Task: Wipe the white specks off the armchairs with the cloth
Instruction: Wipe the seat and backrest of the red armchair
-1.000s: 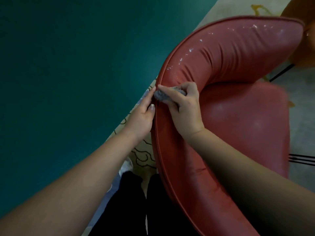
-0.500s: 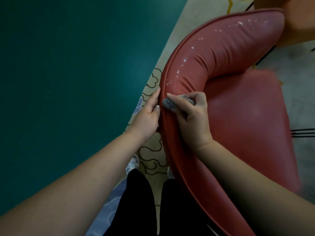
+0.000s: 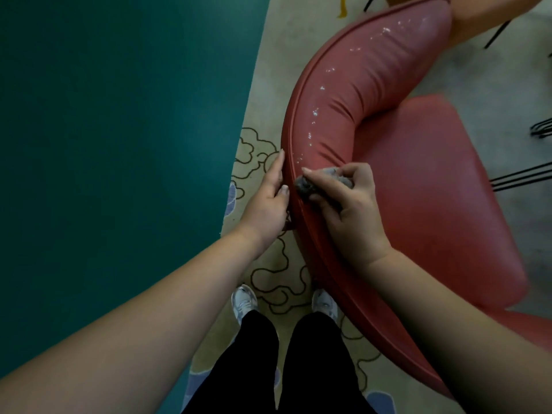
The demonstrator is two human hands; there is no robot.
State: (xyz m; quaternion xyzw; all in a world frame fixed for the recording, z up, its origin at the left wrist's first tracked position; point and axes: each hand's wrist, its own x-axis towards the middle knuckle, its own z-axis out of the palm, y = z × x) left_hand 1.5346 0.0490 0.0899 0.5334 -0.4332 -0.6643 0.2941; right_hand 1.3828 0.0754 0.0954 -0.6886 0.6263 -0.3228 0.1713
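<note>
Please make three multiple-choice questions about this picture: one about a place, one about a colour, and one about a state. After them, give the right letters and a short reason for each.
1. Where do the white specks lie?
A. on the seat cushion
B. along the curved backrest, beyond the cloth
C. on the carpet

2. What colour is the armchair?
A. red
B. green
C. black

3. What is the right hand doing?
A. hanging idle with nothing in it
B. resting flat on the seat
C. gripping a grey cloth against the backrest's edge

Answers:
1 B: the specks trail up the backrest's top, away from the person.
2 A: its upholstery is red all over.
3 C: the fingers curl round the bunched cloth at the piped rim, while the left hand rests on the outer side.
</note>
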